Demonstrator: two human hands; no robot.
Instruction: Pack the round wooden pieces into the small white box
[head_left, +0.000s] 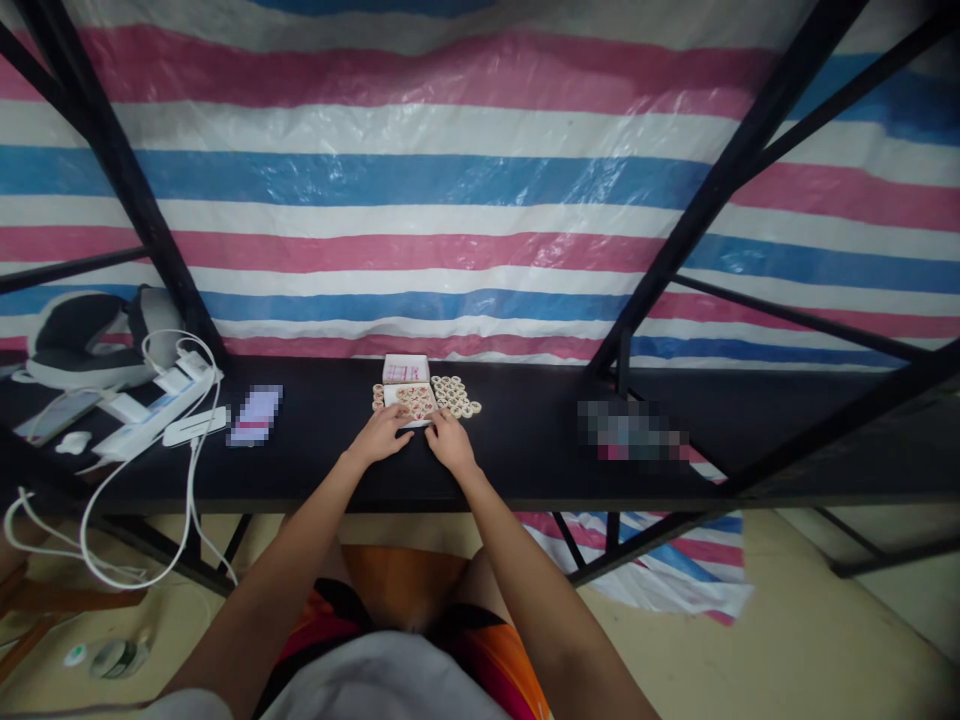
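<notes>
Desk (525, 450) — black, striped sheet (420, 180) behind, hands (380, 436) at open box (389, 394)

Passage lies open over the flat black worktop (529, 435) between round cream discs (453, 396) and an obstructing slanted black post (697, 225).

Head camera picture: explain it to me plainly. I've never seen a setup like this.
There is no machine here, just a person's bare left hand and right hand. The one picture comes from a camera worn on that person's head, looking forward and down. On the black tabletop sits a small white rectangular box with its lid open. Small pale round discs lie inside it and on both sides of it. Further left are a long white power strip and a grey-and-black neck pillow. Both hands' fingers are at the box; whether they hold a disc is too small to tell.
</notes>
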